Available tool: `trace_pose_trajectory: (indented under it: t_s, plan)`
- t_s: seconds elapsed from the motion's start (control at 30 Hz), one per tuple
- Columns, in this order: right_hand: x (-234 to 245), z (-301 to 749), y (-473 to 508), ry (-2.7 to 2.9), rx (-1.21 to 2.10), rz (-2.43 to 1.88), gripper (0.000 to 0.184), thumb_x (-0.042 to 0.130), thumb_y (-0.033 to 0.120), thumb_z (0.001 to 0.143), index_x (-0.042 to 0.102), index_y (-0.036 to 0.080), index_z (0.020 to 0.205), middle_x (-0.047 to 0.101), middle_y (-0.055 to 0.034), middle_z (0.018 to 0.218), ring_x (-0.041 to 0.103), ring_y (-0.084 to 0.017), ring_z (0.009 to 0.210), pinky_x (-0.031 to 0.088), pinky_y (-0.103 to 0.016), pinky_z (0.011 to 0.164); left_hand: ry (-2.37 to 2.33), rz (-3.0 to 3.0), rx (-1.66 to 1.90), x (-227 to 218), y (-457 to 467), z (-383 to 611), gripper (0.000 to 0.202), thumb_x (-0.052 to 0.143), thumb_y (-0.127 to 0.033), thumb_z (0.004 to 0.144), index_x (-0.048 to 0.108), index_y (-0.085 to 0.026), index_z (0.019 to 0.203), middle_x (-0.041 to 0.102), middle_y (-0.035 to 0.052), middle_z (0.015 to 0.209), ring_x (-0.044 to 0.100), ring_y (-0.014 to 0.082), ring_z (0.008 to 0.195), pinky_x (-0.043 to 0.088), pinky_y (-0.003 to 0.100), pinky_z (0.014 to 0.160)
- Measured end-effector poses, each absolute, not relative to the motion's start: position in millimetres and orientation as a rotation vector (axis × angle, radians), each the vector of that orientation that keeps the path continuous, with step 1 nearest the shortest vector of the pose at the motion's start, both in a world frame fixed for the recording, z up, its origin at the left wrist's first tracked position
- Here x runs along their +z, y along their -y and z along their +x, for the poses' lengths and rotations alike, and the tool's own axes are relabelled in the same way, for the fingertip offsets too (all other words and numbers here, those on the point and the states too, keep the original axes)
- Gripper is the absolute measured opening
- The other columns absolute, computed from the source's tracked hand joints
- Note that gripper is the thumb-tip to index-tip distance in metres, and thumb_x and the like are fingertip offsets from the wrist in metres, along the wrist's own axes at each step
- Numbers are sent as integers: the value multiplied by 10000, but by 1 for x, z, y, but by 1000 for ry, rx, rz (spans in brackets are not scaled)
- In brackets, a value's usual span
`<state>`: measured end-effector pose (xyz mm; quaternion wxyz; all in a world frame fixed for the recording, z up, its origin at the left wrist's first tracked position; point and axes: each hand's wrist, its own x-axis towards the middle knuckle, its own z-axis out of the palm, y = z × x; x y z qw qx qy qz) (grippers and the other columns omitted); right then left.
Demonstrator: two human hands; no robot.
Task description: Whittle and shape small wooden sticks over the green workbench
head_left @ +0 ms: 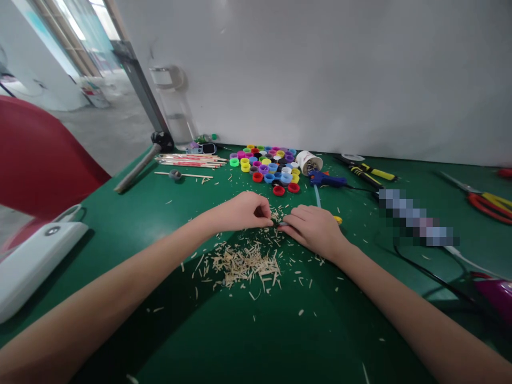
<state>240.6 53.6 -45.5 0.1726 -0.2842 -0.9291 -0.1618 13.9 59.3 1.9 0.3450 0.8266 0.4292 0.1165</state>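
Note:
My left hand (244, 212) and my right hand (314, 230) meet just above the middle of the green table, fingertips close together. Between them is a small grey and dark piece (282, 224), partly hidden by the fingers; its kind I cannot make out. The right fingers are closed around its right side, while the left thumb and fingertips pinch at its left end. Below the hands lies a heap of pale wood splinters (244, 264), with more scattered around. Several colourful bottle caps (272, 165) are grouped just beyond.
A blue glue gun (328, 180) lies by a tipped white tub (309, 162). Pliers (366, 173) and red-yellow scissors (484, 202) are at right. Packed sticks (192, 160) and a hammer (140, 165) lie at left, near a white box (40, 261). A white wall (320, 74) stands behind.

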Motion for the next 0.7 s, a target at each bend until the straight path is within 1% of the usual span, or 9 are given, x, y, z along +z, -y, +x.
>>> trace_pose_trajectory:
  t_s: [0.1,0.27,0.47,0.7]
  plan:
    - [-46,241,-53,2652,-458,-813,353,385,405,956,601,185,785,570,-8,684,465,-135,663,246,-267,567,-1136,2127,316,2,-60,14,233,616,-397,755,639,-165,768,671,47,778,543,119,629,394,273,569]
    - [-44,241,-53,2614,-474,-818,355,385,413,953,616,180,818,581,-19,695,469,-144,674,262,-273,579,-1150,2077,351,1,-63,11,224,644,-380,739,633,-157,716,666,38,723,516,96,569,393,260,541]
    - [-44,239,-56,2691,-399,-840,380,360,424,958,609,193,787,594,-18,693,479,-142,672,250,-259,558,-1121,2058,338,2,-62,12,214,634,-364,747,648,-151,743,666,46,736,528,101,587,400,263,550]
    - [-45,240,-54,2642,-457,-836,367,370,420,957,616,185,820,592,-19,706,483,-145,675,275,-273,578,-1130,2067,340,2,-63,12,227,636,-379,741,650,-153,743,659,47,722,516,105,584,385,273,548]
